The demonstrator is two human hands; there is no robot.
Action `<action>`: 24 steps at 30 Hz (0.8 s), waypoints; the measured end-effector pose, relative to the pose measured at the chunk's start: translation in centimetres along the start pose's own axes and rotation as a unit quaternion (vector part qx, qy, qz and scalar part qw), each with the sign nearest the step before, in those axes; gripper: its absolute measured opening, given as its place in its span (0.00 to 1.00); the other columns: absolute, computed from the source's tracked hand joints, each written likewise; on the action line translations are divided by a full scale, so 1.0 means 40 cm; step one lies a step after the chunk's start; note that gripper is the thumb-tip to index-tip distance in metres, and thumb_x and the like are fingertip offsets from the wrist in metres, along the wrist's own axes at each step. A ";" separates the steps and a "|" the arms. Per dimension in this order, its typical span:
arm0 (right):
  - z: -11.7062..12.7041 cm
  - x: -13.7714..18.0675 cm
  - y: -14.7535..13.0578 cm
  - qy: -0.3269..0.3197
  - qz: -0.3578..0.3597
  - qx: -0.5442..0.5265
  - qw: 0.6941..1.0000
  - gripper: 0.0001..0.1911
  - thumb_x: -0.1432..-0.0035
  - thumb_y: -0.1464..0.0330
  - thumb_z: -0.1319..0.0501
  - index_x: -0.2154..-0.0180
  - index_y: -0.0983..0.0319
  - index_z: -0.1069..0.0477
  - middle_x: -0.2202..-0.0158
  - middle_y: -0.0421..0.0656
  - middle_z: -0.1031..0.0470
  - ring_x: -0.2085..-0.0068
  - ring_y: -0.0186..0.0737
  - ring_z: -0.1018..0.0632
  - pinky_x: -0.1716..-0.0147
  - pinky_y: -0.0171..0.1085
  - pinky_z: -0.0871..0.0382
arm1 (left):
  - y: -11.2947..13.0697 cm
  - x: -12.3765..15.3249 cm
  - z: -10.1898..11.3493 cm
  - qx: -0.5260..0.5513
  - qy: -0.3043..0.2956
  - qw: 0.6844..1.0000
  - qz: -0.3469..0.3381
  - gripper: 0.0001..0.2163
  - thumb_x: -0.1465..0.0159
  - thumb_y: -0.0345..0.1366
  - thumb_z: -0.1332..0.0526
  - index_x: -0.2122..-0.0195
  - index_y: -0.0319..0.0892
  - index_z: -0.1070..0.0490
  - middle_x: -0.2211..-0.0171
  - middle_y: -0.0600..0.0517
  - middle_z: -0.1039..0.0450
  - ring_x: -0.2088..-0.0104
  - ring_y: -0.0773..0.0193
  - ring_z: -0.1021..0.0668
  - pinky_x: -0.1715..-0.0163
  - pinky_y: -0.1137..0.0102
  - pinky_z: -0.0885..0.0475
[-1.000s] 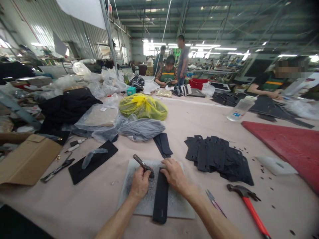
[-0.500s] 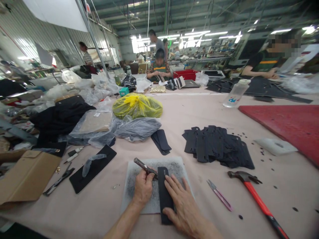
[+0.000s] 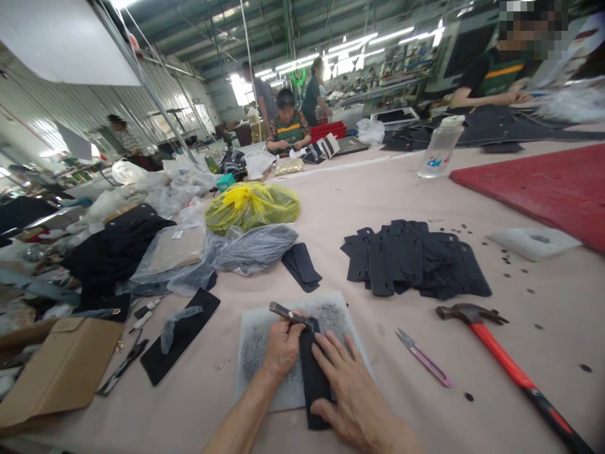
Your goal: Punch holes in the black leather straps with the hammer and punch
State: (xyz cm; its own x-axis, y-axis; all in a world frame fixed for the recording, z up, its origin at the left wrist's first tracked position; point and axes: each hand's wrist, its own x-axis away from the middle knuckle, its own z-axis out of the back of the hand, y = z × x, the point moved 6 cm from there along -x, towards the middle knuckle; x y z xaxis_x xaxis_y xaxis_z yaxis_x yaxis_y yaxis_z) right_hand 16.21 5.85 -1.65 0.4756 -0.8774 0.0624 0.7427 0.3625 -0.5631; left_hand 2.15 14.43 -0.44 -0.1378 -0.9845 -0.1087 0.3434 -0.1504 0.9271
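Observation:
My left hand [image 3: 283, 347] is closed around a metal punch [image 3: 286, 313], a short steel rod held at a slant. The punch's lower end meets the top end of a black strip [image 3: 314, 378]. Flat on that strip lies my right hand [image 3: 347, 378], fingers spread along its right side and thumb across its lower part. Beneath the strip is a pale, black-speckled board [image 3: 250, 372]. A claw hammer [image 3: 501, 350] with a red and black handle rests on the table to the right, and pink-handled thread snips [image 3: 424, 358] lie nearer my right hand.
A pile of black pieces [image 3: 416, 261] sits beyond my right hand. Two black strips [image 3: 302, 266] lie by a grey plastic bag [image 3: 258, 247] and a yellow bag [image 3: 253, 208]. An open cardboard box [image 3: 66, 366] stands left; a red board [image 3: 534, 186] and bottle [image 3: 439, 148] right.
My left hand has moved right and brought the punch's end from beside the black strip onto its top end. The right hand stays on the strip. The whole view has tilted slightly.

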 end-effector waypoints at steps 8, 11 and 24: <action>0.008 0.000 0.001 -0.015 0.002 -0.021 1.000 0.47 0.51 0.60 0.36 0.33 0.61 0.51 0.30 0.44 0.58 0.31 0.51 0.58 0.34 0.53 0.74 | 0.005 0.007 0.000 -0.016 -0.001 1.000 -0.004 0.11 0.36 0.34 0.45 0.61 0.39 0.24 0.62 0.47 0.21 0.60 0.59 0.21 0.56 0.68 0.27; 0.004 0.002 0.004 -0.011 0.000 -0.019 1.000 0.47 0.51 0.59 0.35 0.33 0.60 0.50 0.30 0.44 0.59 0.31 0.52 0.59 0.34 0.54 0.74 | 0.009 0.007 -0.004 -0.032 -0.005 0.999 -0.005 0.10 0.36 0.34 0.46 0.61 0.41 0.24 0.61 0.47 0.21 0.58 0.60 0.21 0.54 0.68 0.27; 0.003 -0.006 0.003 -0.018 -0.004 -0.020 1.000 0.48 0.51 0.59 0.35 0.33 0.61 0.51 0.30 0.45 0.57 0.31 0.54 0.58 0.34 0.55 0.75 | 0.003 0.001 -0.026 -0.104 -0.016 0.994 -0.033 0.11 0.35 0.30 0.48 0.60 0.42 0.26 0.60 0.49 0.21 0.57 0.62 0.21 0.52 0.69 0.28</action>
State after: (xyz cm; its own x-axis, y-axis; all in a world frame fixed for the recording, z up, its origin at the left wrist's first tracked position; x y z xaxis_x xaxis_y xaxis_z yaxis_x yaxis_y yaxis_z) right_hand 16.23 6.12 -1.63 0.4863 -0.8684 0.0963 0.7276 0.3415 -0.5949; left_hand 3.15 14.28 -0.72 -0.1952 -0.9690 -0.1513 0.5174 -0.2328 0.8234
